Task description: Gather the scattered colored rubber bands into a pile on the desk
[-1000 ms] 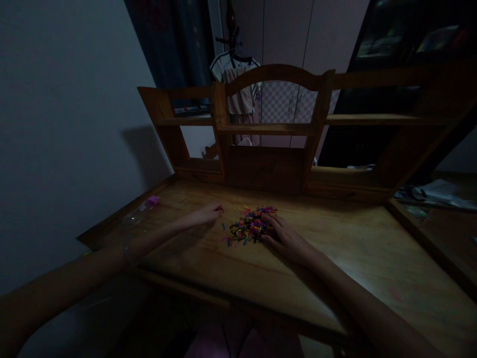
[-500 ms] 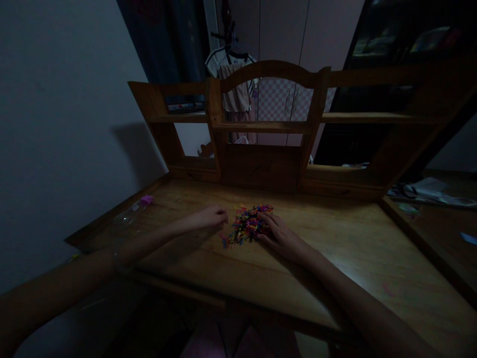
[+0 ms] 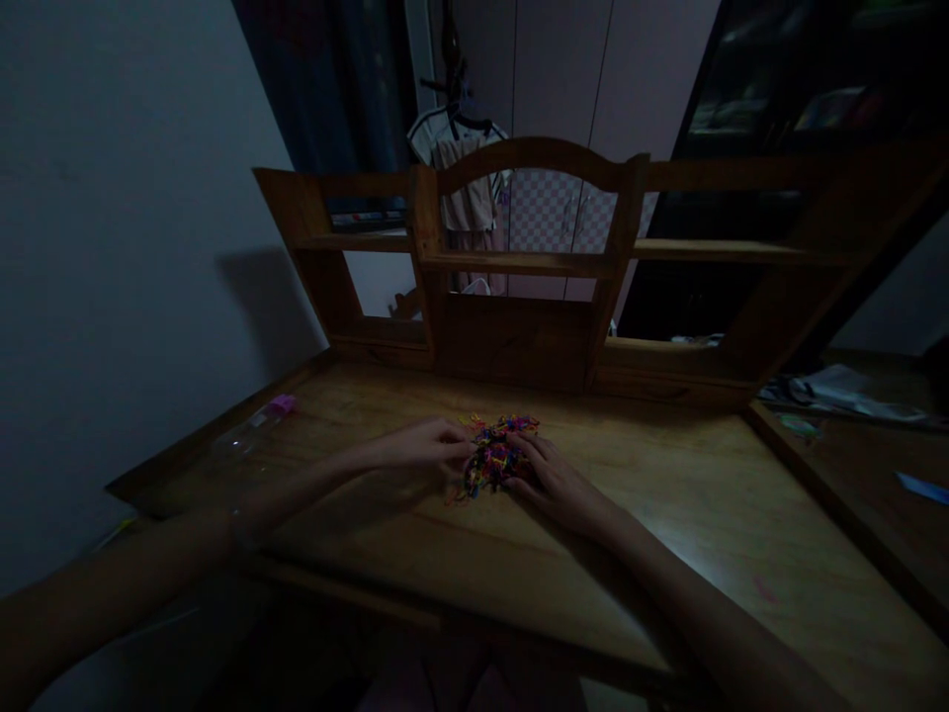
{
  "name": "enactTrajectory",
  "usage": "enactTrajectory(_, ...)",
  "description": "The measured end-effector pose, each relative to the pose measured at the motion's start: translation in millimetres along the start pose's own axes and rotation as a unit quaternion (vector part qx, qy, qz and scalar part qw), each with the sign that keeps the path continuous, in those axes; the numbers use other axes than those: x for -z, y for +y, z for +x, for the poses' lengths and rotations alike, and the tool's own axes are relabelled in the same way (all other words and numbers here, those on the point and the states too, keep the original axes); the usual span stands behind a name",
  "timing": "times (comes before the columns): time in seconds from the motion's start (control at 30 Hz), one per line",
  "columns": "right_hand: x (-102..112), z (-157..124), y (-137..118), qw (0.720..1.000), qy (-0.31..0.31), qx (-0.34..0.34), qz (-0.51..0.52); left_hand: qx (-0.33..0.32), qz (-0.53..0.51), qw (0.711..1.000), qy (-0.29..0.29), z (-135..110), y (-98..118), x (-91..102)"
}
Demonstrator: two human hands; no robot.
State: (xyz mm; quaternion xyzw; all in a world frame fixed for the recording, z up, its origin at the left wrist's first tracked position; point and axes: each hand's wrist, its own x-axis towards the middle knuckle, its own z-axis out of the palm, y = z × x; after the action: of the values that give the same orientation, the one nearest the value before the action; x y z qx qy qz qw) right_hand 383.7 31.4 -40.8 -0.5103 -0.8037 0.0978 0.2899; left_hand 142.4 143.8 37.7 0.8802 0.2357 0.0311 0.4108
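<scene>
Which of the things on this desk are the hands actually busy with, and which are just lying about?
In use:
- pile of small colourful bits, cupped from both sides
- left hand, touching the pile
- right hand, touching the pile

Lying about:
- clear bottle with pink cap, far left on the wooden desk
- papers, far right
- hanging clothes, behind the shelf

My wooden counter (image 3: 667,514) carries a small heap of bright little bands (image 3: 495,455) near its middle. A clear bottle with a pink cap (image 3: 256,425) lies on its side by the left edge. A shelf unit (image 3: 519,297) stands along the back.
</scene>
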Motion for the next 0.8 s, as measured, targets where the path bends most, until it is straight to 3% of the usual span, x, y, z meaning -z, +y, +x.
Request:
enactTrajectory(0.1,0,0,1,1.000,-0.003,-0.003,-0.001,0.032,-0.033,0.989,-0.137,-11,3,-1.0)
enactTrajectory(0.17,-1,0,1,1.000,-0.004,0.000,-0.003,0.029,-0.037,0.985,-0.166,-17,4,-5.4)
enactTrajectory(0.4,0,1,0,1.000,-0.010,0.003,0.003,-0.044,-0.074,0.996,-0.017,-7,12,-3.0)
enactTrajectory(0.47,-1,1,1,1.000,-0.012,0.000,0.003,-0.054,-0.042,0.996,0.053,6,12,4.2)
enactTrajectory(0.53,-2,1,2,1.000,-0.015,-0.007,0.004,-0.011,0.070,0.984,0.166,18,8,15.6)
enactTrajectory(0.57,-2,1,3,1.000,-0.016,-0.009,0.004,0.031,0.147,0.961,0.233,21,4,23.1)
enactTrajectory(0.63,-1,1,3,1.000,-0.015,-0.013,0.004,0.140,0.278,0.883,0.350,18,-8,40.4)
enactTrajectory(0.7,1,1,4,1.000,-0.011,-0.011,0.003,0.222,0.320,0.826,0.408,-2,-24,57.1)
enactTrajectory(0.8,5,2,2,1.000,-0.004,0.004,-0.003,0.339,0.340,0.757,0.444,-55,-51,71.7)
